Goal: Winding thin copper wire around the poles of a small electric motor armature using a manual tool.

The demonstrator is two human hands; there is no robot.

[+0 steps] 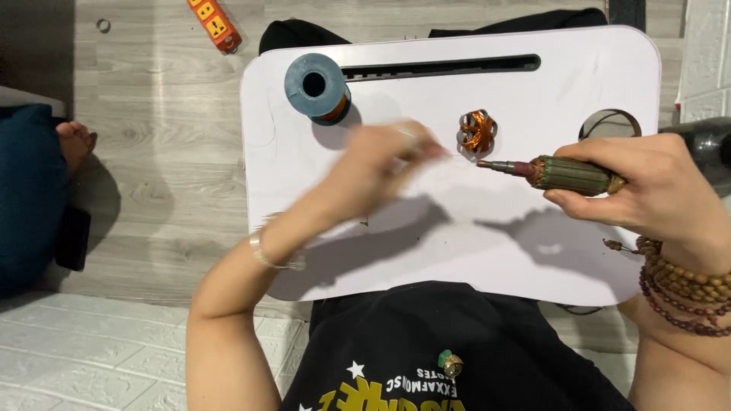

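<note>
black shirt nearest. right hand grips a green rotor over the white tray, shaft pointing left. left hand blurred, fingers pinched, on what can't tell. beyond: copper coil, blue spool, orange power strip on floor.

Count of what lies on and around the white lap table

One white lap table carries one blue-grey wire spool and one small copper coil bundle; one motor armature sits in the right hand, the left hand being the second of two hands. One silver bangle and one string of brown beads circle the wrists. On the floor: one orange power strip, one small ring, one bare foot.
</note>
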